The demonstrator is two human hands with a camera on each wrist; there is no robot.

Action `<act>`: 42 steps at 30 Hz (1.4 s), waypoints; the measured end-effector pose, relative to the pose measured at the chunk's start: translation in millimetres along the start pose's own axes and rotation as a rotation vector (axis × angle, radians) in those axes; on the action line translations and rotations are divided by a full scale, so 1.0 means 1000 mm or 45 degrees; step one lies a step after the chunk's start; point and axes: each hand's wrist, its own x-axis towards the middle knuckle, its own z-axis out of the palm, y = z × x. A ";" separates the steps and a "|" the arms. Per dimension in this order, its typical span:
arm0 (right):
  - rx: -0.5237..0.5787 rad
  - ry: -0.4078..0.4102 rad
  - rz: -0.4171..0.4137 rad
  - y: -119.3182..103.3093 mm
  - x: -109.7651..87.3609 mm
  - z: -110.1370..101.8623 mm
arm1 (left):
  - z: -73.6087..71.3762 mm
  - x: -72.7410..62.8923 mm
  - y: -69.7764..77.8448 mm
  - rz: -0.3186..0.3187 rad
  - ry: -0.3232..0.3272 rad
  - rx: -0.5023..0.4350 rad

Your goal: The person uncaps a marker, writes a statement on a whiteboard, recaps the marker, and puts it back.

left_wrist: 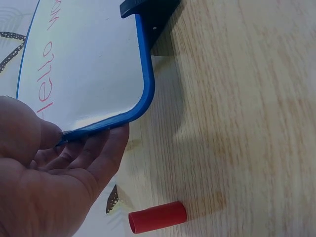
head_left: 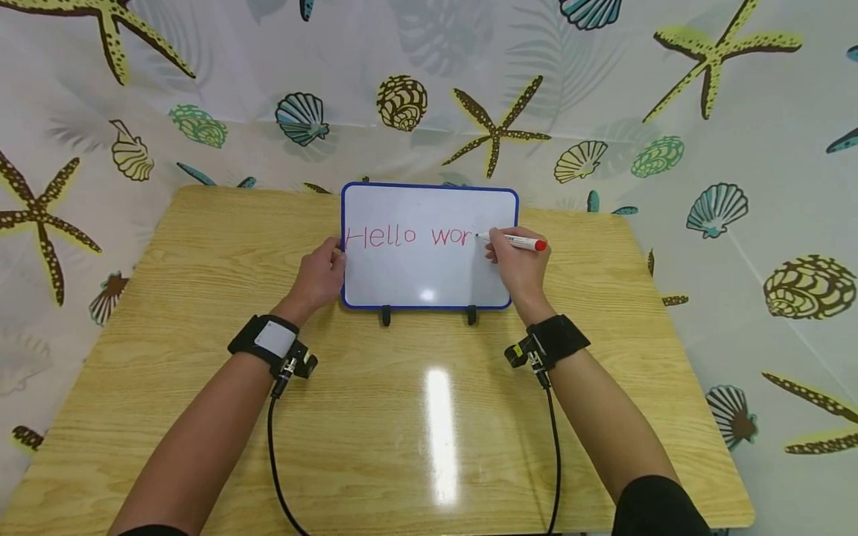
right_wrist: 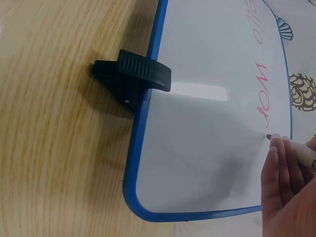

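A small whiteboard (head_left: 415,275) with a blue frame stands propped on two black stand feet (head_left: 386,316). Red handwriting across its upper half reads "Hello wor". My left hand (head_left: 320,274) grips the board's left edge, thumb over the front and fingers behind, as the left wrist view shows. In my right hand (head_left: 521,260) is a red-ended white marker (head_left: 526,242), pinched near its tip. That tip is right at the board's surface, just past the "r". The left wrist view also has a red marker cap (left_wrist: 158,217) lying on the table beneath my left hand.
The light wood table (head_left: 375,432) carries the board near its far edge. Behind hangs a white cloth (head_left: 234,67) printed with shells and starfish. Both wrists wear black camera straps, and a cable (head_left: 273,447) runs from the left one toward the near edge.
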 end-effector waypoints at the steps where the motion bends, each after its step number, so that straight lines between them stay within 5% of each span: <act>1: 0.000 0.000 -0.002 0.000 0.000 0.000 | 0.000 0.000 0.000 0.002 0.000 0.002; 42: -0.003 0.013 -0.009 0.000 0.004 0.001 | 0.000 0.000 -0.001 0.023 0.014 0.006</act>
